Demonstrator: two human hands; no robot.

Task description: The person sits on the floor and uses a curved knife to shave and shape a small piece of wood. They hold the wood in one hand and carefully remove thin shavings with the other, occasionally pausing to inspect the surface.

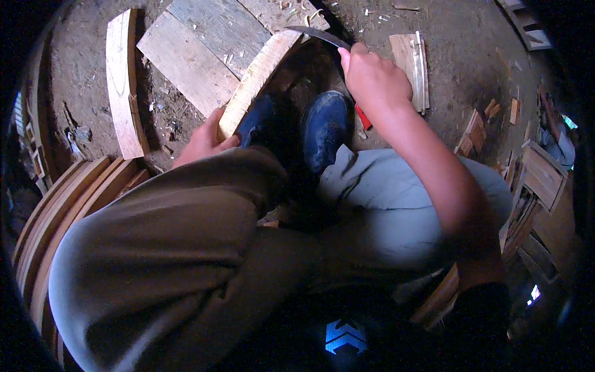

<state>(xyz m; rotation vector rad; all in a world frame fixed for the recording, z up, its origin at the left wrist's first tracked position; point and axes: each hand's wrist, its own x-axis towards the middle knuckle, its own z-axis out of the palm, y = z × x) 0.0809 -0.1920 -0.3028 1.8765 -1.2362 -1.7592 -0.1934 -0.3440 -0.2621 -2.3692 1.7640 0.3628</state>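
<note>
Between my shoes a pale, slightly curved piece of wood (259, 79) slants up, its far end by a wooden board. My left hand (204, 139) is closed around its near end, partly hidden by my knee. In my closed right hand (377, 73) is a knife with a dark curved blade (319, 35). The blade points left, and its tip lies over the far end of the wood. My fist covers the grip. A small red thing (363, 118) shows below my right wrist; I cannot tell what it is.
Flat weathered boards (186, 59) lie ahead among shavings. A curved wooden piece (122, 87) lies at left, with several stacked curved pieces (68, 192) nearer. Wood offcuts (409, 68) lie at right. Wooden frames (544, 173) and a person (558, 139) appear at the far right.
</note>
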